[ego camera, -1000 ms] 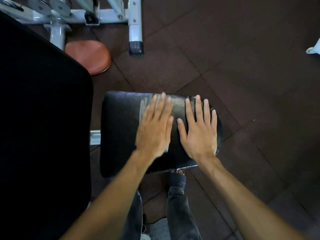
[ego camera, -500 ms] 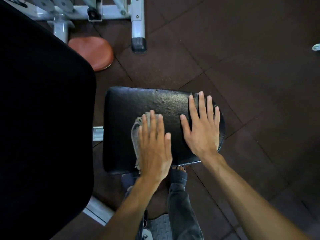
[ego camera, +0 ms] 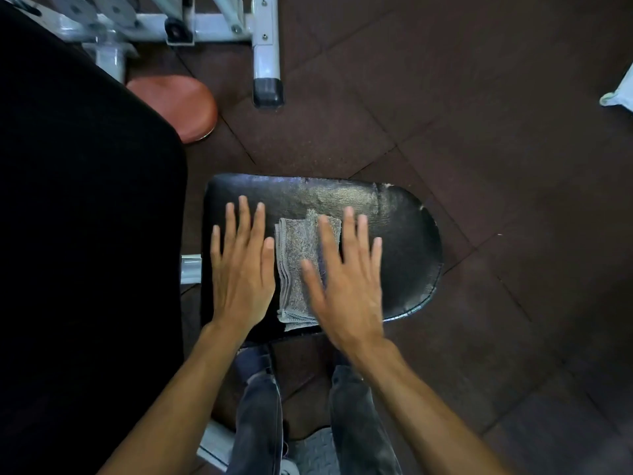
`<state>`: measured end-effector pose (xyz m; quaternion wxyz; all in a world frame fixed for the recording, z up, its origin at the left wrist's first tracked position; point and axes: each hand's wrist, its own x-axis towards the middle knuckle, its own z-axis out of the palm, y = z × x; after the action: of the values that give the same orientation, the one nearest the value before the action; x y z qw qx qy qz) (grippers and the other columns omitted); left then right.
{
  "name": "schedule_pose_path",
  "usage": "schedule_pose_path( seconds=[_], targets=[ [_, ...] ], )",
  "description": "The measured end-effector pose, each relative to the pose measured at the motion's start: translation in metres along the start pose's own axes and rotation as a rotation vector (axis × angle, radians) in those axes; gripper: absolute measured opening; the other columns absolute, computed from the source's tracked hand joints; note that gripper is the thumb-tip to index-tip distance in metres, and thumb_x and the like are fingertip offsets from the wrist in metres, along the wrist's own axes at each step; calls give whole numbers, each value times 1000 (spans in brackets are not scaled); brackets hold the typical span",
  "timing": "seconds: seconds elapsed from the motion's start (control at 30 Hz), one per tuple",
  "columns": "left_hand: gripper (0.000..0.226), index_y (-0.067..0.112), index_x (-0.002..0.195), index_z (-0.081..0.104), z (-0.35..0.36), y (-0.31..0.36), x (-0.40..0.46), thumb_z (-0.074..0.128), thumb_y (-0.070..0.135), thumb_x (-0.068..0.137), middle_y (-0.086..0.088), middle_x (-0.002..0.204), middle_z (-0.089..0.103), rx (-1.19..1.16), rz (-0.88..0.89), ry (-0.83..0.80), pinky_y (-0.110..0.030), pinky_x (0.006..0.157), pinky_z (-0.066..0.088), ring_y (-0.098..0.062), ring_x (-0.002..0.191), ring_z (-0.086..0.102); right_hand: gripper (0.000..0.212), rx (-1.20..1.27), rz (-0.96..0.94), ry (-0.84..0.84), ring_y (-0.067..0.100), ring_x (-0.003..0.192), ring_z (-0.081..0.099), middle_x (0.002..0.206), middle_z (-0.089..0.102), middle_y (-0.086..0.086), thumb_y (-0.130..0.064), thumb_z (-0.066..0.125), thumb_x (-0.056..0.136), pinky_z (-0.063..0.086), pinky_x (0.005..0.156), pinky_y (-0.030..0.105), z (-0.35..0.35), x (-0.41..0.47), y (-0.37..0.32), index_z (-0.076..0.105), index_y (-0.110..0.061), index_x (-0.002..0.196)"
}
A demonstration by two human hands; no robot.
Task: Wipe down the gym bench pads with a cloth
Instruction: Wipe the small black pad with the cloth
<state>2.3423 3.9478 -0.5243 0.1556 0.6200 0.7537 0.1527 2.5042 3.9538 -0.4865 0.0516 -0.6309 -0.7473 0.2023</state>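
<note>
Change: since half a second ago the hands have swapped roles: the left hand [ego camera: 239, 269] has come off the cloth [ego camera: 298, 269] and now lies on bare vinyl, while the right hand [ego camera: 346, 279] has moved over onto the cloth.
Left hand: flat, fingers straight and slightly spread, palm down on the seat pad [ego camera: 404, 234], just left of the cloth; its thumb lies right beside the cloth's left edge.
Right hand: fingers straight and spread, blurred, lying across the cloth's right half; whether it presses down I cannot tell.
Cloth: grey, folded into a layered rectangle, lying between the two hands on the black seat pad, its near end at the pad's near edge.
Seat pad: shiny and scuffed beyond the fingertips.
Back pad [ego camera: 85, 234]: large and black, left of the left hand.
Beyond the hands: a red round pad [ego camera: 178, 104] and a grey machine frame [ego camera: 263, 46] on the brown rubber floor [ego camera: 479, 114].
</note>
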Motion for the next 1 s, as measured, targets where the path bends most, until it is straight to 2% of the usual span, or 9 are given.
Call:
schedule_pose_path(
  seconds=[0.17, 0.37, 0.5, 0.6, 0.67, 0.77, 0.9, 1.0],
  targets=[
    [54, 12, 157, 23, 5, -2, 3, 16, 32, 107, -6, 167, 13, 138, 11, 1, -45, 126, 13, -20, 155, 11, 64, -137, 59, 13, 33, 153, -4, 165, -1, 14, -42, 34, 101, 7, 123, 55, 33, 7, -34, 14, -17, 157],
    [53, 14, 158, 21, 4, -2, 0, 21, 31, 107, -5, 167, 12, 160, 29, -7, -45, 126, 12, -20, 155, 8, 68, -281, -2, 13, 33, 152, 7, 165, 7, 16, -45, 31, 101, 15, 121, 56, 31, -15, -6, 13, -12, 157],
    [57, 15, 158, 19, 3, 0, -1, 18, 37, 106, -4, 167, 9, 171, 13, -25, -45, 126, 11, -20, 156, 7, 68, -269, 198, 16, 33, 152, 1, 165, 3, 17, -40, 28, 100, 11, 122, 55, 3, -3, 38, 9, -9, 157],
    [59, 13, 158, 19, 4, 3, 1, 18, 41, 106, -6, 167, 9, 211, -1, -27, -46, 126, 11, -22, 155, 7, 64, -200, 297, 56, 37, 152, 0, 165, 3, 17, -33, 30, 100, 12, 122, 57, -16, 46, 57, 11, -7, 156],
    [60, 12, 158, 19, 5, 4, 2, 18, 43, 106, -7, 168, 9, 236, -12, -37, -46, 126, 10, -23, 155, 7, 63, -155, 272, 71, 38, 152, 0, 165, 7, 15, -39, 28, 102, 10, 122, 57, -17, 81, 43, 16, -10, 156],
    [60, 13, 158, 17, 5, 2, 0, 15, 43, 106, -7, 168, 9, 262, 8, -39, -46, 126, 11, -23, 155, 8, 71, -182, 101, 44, 37, 152, 5, 164, 12, 15, -56, 24, 100, 8, 123, 54, -1, 76, 7, 19, -12, 156],
    [60, 14, 159, 17, 3, 0, -1, 17, 42, 106, -5, 168, 9, 249, 23, -40, -47, 126, 13, -22, 155, 8, 66, -240, -85, -56, 28, 153, -2, 166, 2, 8, -42, 34, 102, 12, 123, 51, 5, 4, 20, 9, -17, 158],
    [60, 14, 158, 17, 2, 2, 0, 16, 43, 106, -6, 168, 8, 248, 12, -48, -48, 126, 13, -23, 155, 7, 64, -306, -50, -70, 28, 153, 1, 166, 3, 6, -36, 33, 101, 15, 121, 56, -13, -14, 60, 9, -20, 158]
  ],
)
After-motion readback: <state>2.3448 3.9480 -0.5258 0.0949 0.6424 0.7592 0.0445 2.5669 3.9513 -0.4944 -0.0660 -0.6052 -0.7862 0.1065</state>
